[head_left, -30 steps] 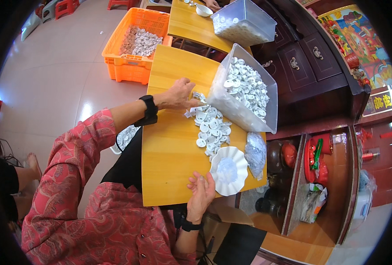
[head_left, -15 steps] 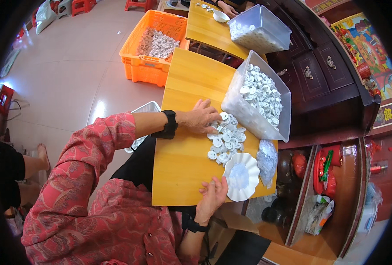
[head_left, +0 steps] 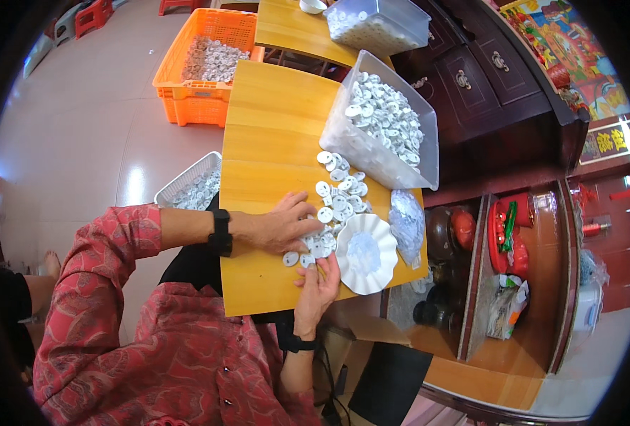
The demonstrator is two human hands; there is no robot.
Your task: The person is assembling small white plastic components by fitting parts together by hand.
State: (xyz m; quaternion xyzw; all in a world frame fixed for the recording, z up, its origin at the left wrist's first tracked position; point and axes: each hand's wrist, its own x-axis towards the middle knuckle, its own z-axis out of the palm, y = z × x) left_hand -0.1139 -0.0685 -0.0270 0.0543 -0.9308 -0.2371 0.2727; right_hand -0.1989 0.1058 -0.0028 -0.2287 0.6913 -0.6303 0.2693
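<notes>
A heap of small round white plastic discs, marked with dark slots, spills over the yellow wooden table. My left hand reaches over the near end of the heap, palm down with fingers apart, touching some discs. Just below, my right hand is turned upward, its fingers loosely bent and apart beside the nearest discs; I see nothing gripped in it. A white scalloped dish holding tiny pale-blue pieces stands right of my hands. Beyond it lies a clear bag of similar pale pieces.
A clear bin full of white discs stands at the table's far right. An orange crate and a white basket hold more parts on the floor. A second table bears another bin. Dark cabinets line the right.
My left hand has drawn back toward me from the heap's far side, and several discs now lie nearer to me. My right hand has moved from the dish's edge to those discs. The view has shifted.
</notes>
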